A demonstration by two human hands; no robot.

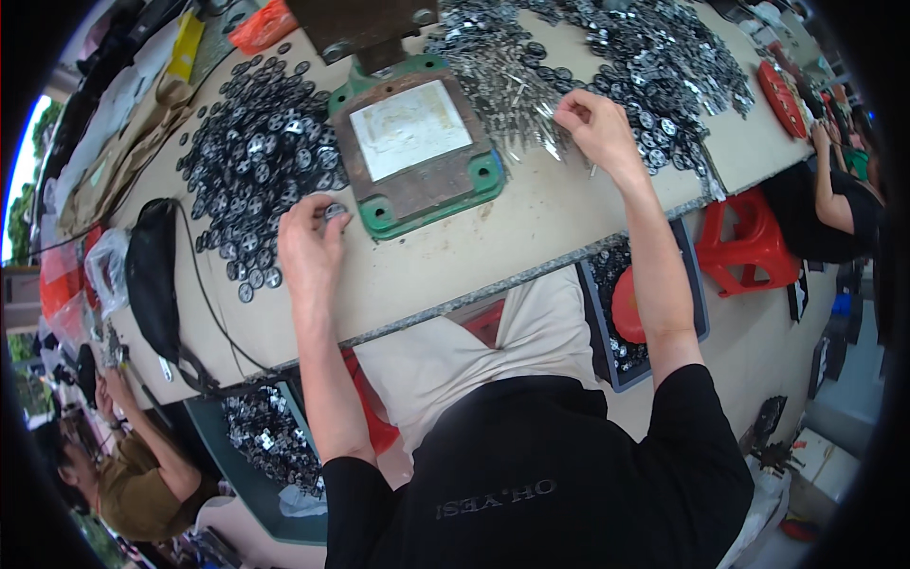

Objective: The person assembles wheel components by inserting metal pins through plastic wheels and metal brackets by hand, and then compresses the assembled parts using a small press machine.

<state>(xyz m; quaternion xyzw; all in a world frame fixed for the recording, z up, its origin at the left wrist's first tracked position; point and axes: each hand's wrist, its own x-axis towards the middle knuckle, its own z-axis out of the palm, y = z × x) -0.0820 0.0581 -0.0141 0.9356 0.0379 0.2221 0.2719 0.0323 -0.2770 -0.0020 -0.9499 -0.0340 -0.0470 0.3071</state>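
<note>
My left hand (308,242) is closed, pinching a small round black disc with a silver centre (334,211), like a little wheel, just off the near left corner of a green-based press (403,223). Left of the press lies a big heap of the same discs (256,156). My right hand (599,133) is closed too, its thumb and fingertips together at the edge of a pile of thin silver metal pieces (512,95). Whatever sits between those fingertips is too small to make out. A pale, worn plate (411,129) covers the middle of the press bed.
The press's dark upper block (365,24) overhangs its bed. More discs (654,57) spread over the table's far right. A grey crate (701,294) and green bin (256,507) of parts stand below the edge. Co-workers sit left (152,474) and right (834,204).
</note>
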